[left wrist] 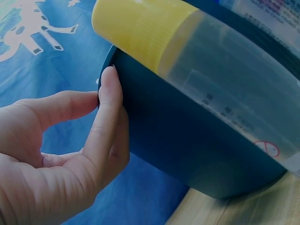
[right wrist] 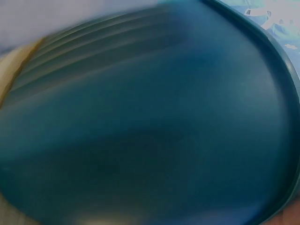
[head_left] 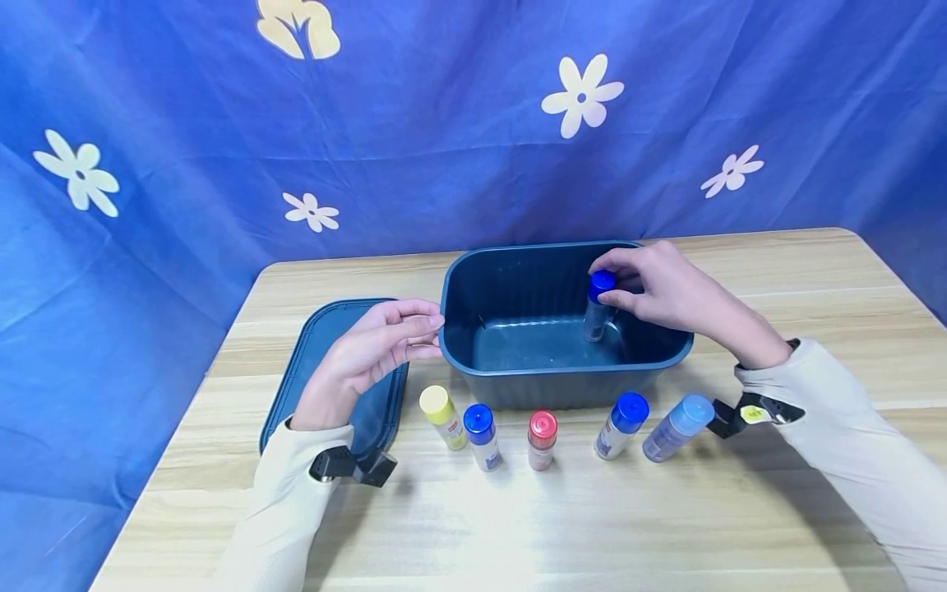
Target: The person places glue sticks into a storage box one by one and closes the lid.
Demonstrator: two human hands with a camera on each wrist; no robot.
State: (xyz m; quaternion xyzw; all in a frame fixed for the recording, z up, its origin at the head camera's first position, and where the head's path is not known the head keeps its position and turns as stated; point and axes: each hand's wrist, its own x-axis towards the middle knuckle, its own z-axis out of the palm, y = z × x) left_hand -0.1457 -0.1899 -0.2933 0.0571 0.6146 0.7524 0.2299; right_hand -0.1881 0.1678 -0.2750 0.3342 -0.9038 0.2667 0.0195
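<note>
In the head view, a dark teal bin (head_left: 562,390) stands on the table, with my left hand (head_left: 385,337) at its left end. Thumb and fingers of that hand pinch the bin's rim, as the left wrist view also shows. My right hand (head_left: 654,284) reaches over the right end and holds a blue-capped bottle (head_left: 602,284) by its cap, upright inside the bin. Whether its base touches the bin floor, I cannot tell. The right wrist view shows mostly the bin's outer wall (right wrist: 140,108); the held bottle is hidden there.
Along the bin's front stand a yellow-capped bottle (head_left: 438,407), a blue-capped one (head_left: 479,427), a red-capped one (head_left: 542,436), another blue-capped one (head_left: 627,415) and a light-blue-capped one (head_left: 688,419). A teal lid (head_left: 296,399) lies under the left hand. Behind hangs a blue curtain (head_left: 444,148).
</note>
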